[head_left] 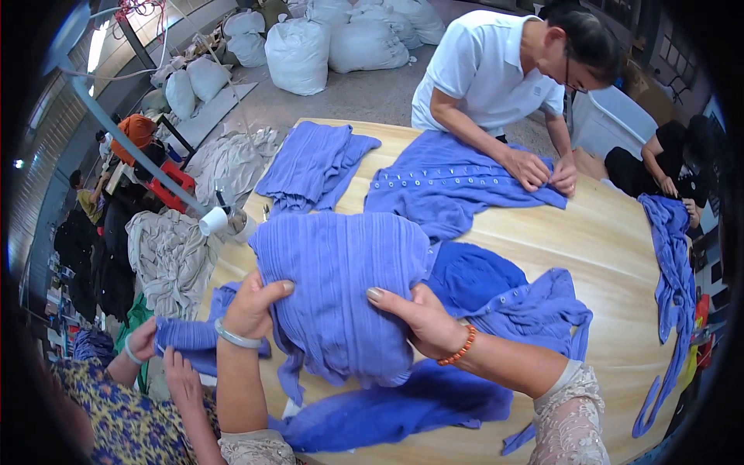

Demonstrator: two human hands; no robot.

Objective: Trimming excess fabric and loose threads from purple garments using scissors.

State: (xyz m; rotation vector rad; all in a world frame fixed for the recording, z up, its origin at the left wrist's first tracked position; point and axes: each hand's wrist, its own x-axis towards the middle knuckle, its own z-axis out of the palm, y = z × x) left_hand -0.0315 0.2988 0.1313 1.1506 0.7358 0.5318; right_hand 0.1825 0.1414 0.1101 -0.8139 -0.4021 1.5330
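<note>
Between my two hands a folded blue ribbed knit garment [341,287] is held up above the table. My left hand [254,306] grips its left edge, thumb on top and fingers hidden beneath. On the right edge, my right hand [422,314] pinches it the same way, the thumb lying across the ribs. Part of the knit hangs down below, near my left wrist. Under and beyond it, more blue garments lie on the wooden table: a dark blue bundle [477,275], a crumpled buttoned piece [535,310] and a long spread piece [403,403] nearest me.
A stack of folded blue garments [314,167] lies at the far left of the table [597,240]. Across from me a person handles a buttoned blue cardigan [465,178]. Another person's hands hold blue knit [186,333] at my left. White sacks [298,58] stand behind.
</note>
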